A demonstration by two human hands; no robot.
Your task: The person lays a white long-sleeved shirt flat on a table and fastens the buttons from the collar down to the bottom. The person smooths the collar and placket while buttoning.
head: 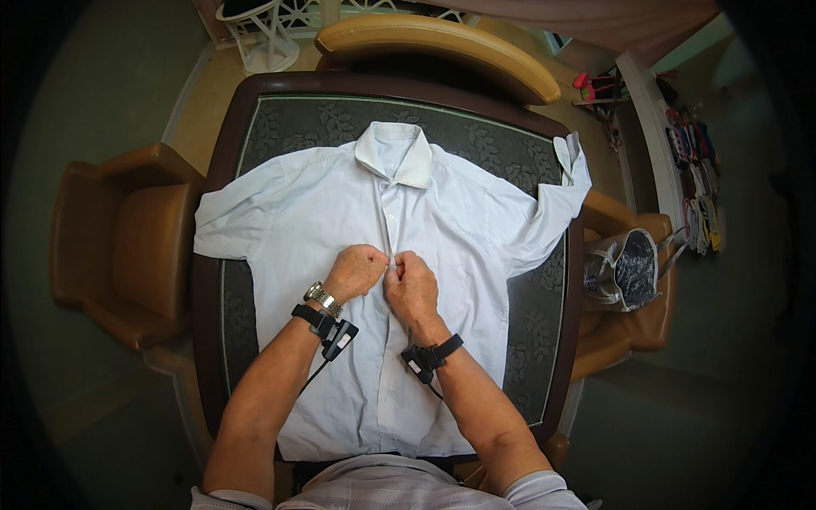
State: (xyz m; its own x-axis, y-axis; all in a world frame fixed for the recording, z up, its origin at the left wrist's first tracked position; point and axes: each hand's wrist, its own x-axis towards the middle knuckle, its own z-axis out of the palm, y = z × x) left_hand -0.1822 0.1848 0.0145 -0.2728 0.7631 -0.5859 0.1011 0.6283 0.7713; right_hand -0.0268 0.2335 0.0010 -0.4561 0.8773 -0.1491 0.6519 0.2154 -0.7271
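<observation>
A white long-sleeved collared shirt lies front side up on a dark table. Its collar points to the table's far edge. My left hand pinches the front placket near mid-chest, and a metal-banded watch is on that wrist. Just beside it, my right hand grips the placket's other side, the fingertips almost touching. A small button shows above my hands; whatever lies between my fingertips is hidden. The sleeve at right is bent upward, with its cuff over the table's edge. Both wrists carry strapped black devices.
Tan padded chairs stand at left, at the far side and at right. A silver bag rests on the right chair. A white stand is at the far left, and various items hang or lie at far right.
</observation>
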